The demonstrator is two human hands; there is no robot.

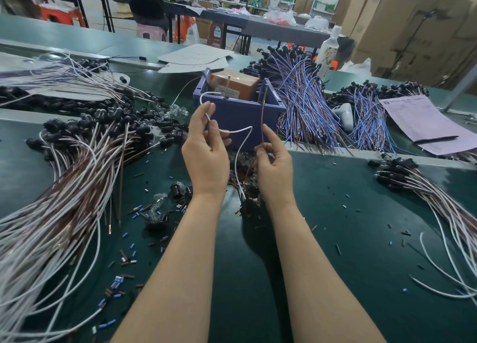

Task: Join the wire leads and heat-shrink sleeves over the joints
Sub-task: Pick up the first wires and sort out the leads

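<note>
Fingertips point(213, 129) of the left hand point(206, 151) pinch a looping white wire point(240, 129); right hand point(275, 167) pinches an upright brown wire point(262, 120), forefinger straight, above the table point(335, 213) before the blue bin point(242, 113), bundles point(77, 167) either side.

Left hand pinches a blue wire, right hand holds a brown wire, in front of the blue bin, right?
No: the head view shows the left hand pinching a white wire, not blue. The right hand does hold a brown wire in front of the blue bin.
</note>
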